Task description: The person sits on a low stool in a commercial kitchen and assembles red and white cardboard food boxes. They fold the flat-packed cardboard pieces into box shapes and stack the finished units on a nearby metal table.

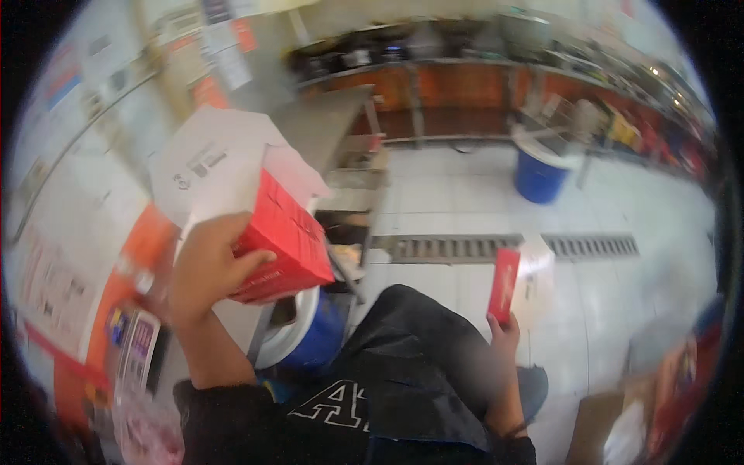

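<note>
My left hand [209, 260] is wrapped round a red cardboard box [293, 244], holding it raised at the left with the thumb across its near side. White flaps [213, 159] spread out from the box's upper end, with small dark print on them. Lower at the right, my right hand [504, 337] pinches the bottom of a flat cardboard piece [504, 283], red on one face. A pale panel, blurred by motion, stands out on its right side. The two cardboard things are well apart.
A blue bucket with a white rim [310, 337] stands beside my legs, and another blue bucket [539, 177] farther off. Drain grates [446, 248] cross the tiled floor. A metal table [329, 120] and a long cluttered counter [457, 85] lie beyond. Cardboard [597, 426] is at lower right.
</note>
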Demonstrator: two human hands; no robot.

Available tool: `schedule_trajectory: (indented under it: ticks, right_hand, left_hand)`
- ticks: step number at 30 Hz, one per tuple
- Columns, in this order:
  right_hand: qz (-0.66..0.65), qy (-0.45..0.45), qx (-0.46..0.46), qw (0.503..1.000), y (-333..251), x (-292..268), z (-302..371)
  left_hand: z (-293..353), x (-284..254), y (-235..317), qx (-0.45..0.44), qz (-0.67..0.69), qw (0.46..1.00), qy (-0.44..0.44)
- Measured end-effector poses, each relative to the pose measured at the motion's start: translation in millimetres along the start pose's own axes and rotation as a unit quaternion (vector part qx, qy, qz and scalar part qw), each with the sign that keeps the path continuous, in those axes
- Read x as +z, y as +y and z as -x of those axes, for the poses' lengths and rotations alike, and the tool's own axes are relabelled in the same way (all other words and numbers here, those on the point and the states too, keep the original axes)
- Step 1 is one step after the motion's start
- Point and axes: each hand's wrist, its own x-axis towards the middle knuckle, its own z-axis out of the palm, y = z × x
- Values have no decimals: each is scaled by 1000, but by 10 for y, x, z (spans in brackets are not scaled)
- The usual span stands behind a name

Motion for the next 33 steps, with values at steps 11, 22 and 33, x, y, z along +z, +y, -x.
schedule_trajectory:
  ticks: [11,22,33]
  right_hand:
    - [-6,324,-186,928,-1999,-1563,1291]
    - [40,344,-270,898,-2347,-1413,2651]
    - [307,92,-185,929,-2241,-1349,1920]
  left_hand:
    - [-380,2667,1954,477,351,756,-279]
    - [669,2903,3186,604,314,626,-381]
    - [57,2836,2389,633,320,659,-251]
